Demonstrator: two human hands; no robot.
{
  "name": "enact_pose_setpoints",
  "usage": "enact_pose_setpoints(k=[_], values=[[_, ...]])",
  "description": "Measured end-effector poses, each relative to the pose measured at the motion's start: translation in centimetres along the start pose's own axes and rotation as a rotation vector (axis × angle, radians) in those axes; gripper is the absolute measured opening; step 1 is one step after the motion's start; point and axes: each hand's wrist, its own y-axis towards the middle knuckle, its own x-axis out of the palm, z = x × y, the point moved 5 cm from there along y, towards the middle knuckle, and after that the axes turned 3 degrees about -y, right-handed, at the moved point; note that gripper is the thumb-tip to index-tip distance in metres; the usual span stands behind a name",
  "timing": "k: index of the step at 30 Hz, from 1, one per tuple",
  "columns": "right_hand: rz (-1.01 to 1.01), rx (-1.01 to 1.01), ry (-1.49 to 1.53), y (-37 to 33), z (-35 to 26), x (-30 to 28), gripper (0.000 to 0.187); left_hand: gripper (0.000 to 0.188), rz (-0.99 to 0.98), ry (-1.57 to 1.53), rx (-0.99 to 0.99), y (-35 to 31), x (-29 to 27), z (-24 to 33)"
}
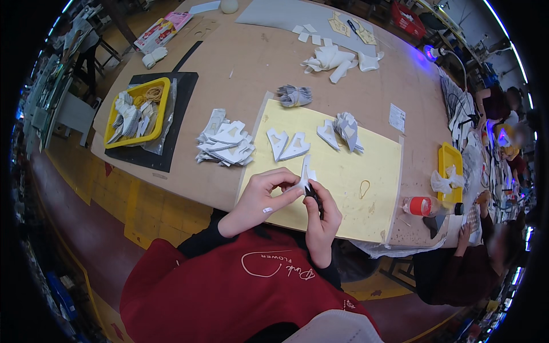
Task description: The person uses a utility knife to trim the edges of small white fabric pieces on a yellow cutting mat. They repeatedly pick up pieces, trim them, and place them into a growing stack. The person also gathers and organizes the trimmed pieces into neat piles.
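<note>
My left hand (257, 197) pinches a small white cut piece (306, 168), which stands up from the fingertips over the near edge of the yellow sheet (349, 200). Close against it, my right hand (323, 220) is closed around a small black tool (310, 190), mostly hidden by the fingers. Just beyond my hands lie two flat white pieces with cut-outs (295, 146). A loose heap of similar pieces (226, 140) sits to their left. On the right are a single piece (328, 135) and a stacked bunch (347, 131).
A grey banded bundle (294, 96) lies at the sheet's far edge, a rubber band (364, 188) on its right part. At left stands a yellow tray (163, 108) of pieces and bands. A bottle (420, 206) lies near another yellow tray (443, 166); a co-worker (474, 257) sits at right.
</note>
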Motion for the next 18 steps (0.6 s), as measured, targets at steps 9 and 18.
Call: enact_pose_setpoints(k=[9, 18], values=[[-0.032, -0.084, -0.031, 0.2, -0.3, -0.3, 0.027, 0.019, -0.022, -0.191, -0.071, 0.0, 0.0, -0.5], [-0.126, 0.375, 0.706, -0.6, 2.8, 0.2, 0.029, 0.017, -0.031, -0.260, -0.176, 0.0, 0.1, -1.1]])
